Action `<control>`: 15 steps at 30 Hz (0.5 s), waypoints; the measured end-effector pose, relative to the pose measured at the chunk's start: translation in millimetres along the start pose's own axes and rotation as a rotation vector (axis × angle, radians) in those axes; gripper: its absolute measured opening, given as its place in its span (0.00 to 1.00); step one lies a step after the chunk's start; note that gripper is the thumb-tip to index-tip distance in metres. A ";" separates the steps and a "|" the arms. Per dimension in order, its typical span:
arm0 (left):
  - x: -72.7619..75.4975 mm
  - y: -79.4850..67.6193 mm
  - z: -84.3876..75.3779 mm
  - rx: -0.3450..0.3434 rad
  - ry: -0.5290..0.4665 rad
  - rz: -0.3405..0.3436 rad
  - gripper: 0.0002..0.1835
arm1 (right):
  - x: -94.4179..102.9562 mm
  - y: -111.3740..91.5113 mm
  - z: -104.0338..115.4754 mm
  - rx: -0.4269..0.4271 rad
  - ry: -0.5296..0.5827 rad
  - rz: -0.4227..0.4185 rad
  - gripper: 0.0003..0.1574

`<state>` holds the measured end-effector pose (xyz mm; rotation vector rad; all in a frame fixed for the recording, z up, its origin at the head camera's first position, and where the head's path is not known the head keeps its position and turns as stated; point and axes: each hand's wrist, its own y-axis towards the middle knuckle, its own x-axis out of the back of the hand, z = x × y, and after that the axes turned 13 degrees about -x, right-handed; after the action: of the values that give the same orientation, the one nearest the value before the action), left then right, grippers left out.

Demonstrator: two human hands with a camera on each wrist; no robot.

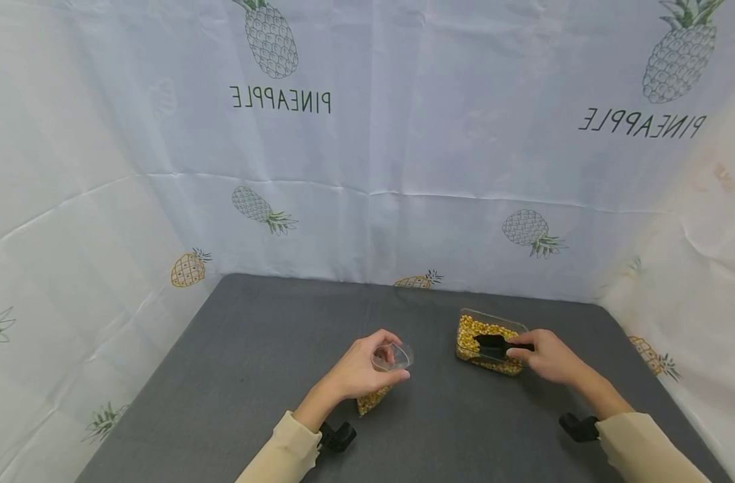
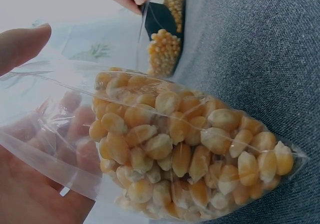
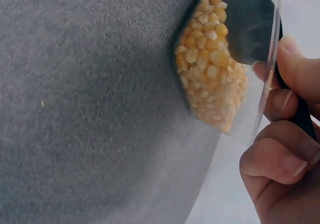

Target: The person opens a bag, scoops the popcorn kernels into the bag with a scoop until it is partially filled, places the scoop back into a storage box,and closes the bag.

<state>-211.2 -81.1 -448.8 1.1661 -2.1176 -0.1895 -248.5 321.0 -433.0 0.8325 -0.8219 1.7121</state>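
My left hand (image 1: 364, 369) grips the top of a clear plastic bag (image 2: 200, 154), fingers and thumb spread round its open mouth. Corn kernels fill the bag's pointed lower part, which hangs close over the table. To the right stands a clear rectangular container (image 1: 494, 317) with corn kernels (image 3: 205, 54) in it. My right hand (image 1: 551, 360) pinches the handle of a black scoop (image 1: 493, 344) between thumb and fingers at the container's right side. The scoop's blade is down inside the container, against the kernels.
A dark grey cloth covers the table (image 1: 271, 362). Pale curtains (image 1: 391, 235) printed with pineapples enclose it at the back and both sides. Black wrist mounts (image 1: 579, 427) sit at both sleeves. A tiny pale speck (image 3: 42, 104) lies on the cloth.
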 end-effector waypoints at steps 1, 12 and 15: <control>-0.2 0.0 0.1 0.001 -0.002 0.001 0.23 | -1.1 0.4 0.1 0.000 0.003 0.002 0.25; 0.9 0.0 -1.0 0.014 -0.009 -0.002 0.23 | -10.4 -1.3 -3.4 -0.008 0.014 -0.069 0.25; 1.4 0.2 -1.4 0.016 -0.008 0.000 0.23 | -13.1 -2.4 -3.8 -0.016 0.026 -0.082 0.26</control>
<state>-210.9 -81.9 -447.0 1.1763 -2.1300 -0.1771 -243.5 318.4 -445.6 0.8204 -0.7724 1.6395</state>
